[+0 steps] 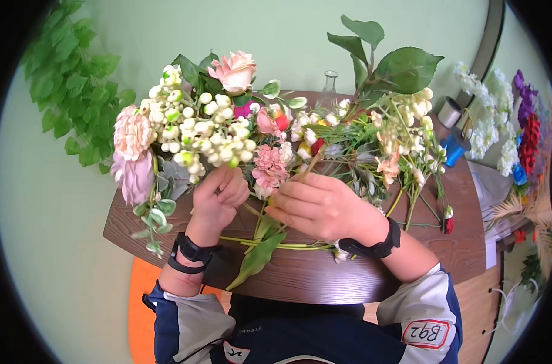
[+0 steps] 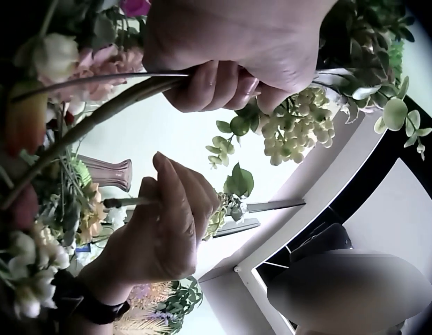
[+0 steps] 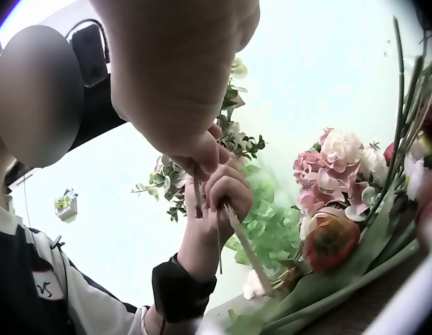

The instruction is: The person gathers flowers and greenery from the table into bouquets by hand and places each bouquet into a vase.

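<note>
My left hand (image 1: pixel 220 197) grips the stems of a flower bunch just below its heads. The bunch has white berry sprigs (image 1: pixel 203 130), a pale pink rose (image 1: pixel 233 73), a peach flower (image 1: pixel 133 133) and a drooping lilac flower (image 1: pixel 133 179). In the left wrist view, a thick brown stem (image 2: pixel 83 129) and a thin one run out of that fist. My right hand (image 1: pixel 327 206), to the right of the left, pinches a short stem piece (image 2: pixel 129 202) between thumb and fingers. Pink hydrangea-like blooms (image 1: pixel 270 167) stand between the hands.
More flowers and greenery (image 1: pixel 403 139) lie heaped on the dark wooden table (image 1: pixel 324 276), with a broad green leaf (image 1: pixel 258 261) near its front edge. Behind them stands a glass vase (image 1: pixel 329 88). A blue spool-like object (image 1: pixel 455 147) sits at the right. Ivy (image 1: pixel 76 79) hangs on the left wall.
</note>
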The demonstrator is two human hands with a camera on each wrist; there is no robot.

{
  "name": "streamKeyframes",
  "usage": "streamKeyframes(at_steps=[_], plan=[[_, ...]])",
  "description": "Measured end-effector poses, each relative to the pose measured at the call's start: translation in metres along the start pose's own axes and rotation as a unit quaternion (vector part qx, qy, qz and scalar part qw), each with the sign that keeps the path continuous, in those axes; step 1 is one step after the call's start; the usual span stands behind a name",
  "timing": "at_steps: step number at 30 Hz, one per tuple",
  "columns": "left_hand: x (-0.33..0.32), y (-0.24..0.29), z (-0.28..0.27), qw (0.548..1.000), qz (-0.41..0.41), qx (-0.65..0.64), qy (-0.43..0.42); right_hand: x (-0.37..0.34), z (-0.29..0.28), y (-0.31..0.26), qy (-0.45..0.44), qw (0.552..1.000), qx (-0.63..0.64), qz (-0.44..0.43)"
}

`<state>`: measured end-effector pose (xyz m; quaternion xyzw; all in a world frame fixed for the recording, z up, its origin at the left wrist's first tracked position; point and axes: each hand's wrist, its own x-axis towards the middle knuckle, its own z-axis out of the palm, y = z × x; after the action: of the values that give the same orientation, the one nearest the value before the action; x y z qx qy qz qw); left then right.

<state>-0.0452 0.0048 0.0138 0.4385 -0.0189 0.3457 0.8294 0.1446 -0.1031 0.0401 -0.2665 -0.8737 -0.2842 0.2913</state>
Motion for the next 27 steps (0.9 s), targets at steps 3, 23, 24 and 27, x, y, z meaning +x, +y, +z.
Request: streamKeyframes(at_steps=[3, 23, 24, 27], plan=[[0.001, 0.006, -0.003, 0.994, 0.073, 0.072, 0.026, 0.0, -0.004, 0.007, 0.027, 0.998, -0.049, 0.041], [0.001, 0.028, -0.042, 0.891, 0.149, 0.222, 0.368, -0.028, -0.024, 0.033, -0.246, 0.853, -0.015, 0.46], [-0.001, 0.031, -0.04, 0.915, 0.138, 0.278, 0.258, -0.023, -0.02, 0.031, -0.129, 0.9, 0.06, 0.413], [-0.001, 0.039, -0.044, 0.934, 0.073, 0.251, 0.245, -0.015, 0.003, 0.021, -0.086, 0.933, 0.181, 0.299]])
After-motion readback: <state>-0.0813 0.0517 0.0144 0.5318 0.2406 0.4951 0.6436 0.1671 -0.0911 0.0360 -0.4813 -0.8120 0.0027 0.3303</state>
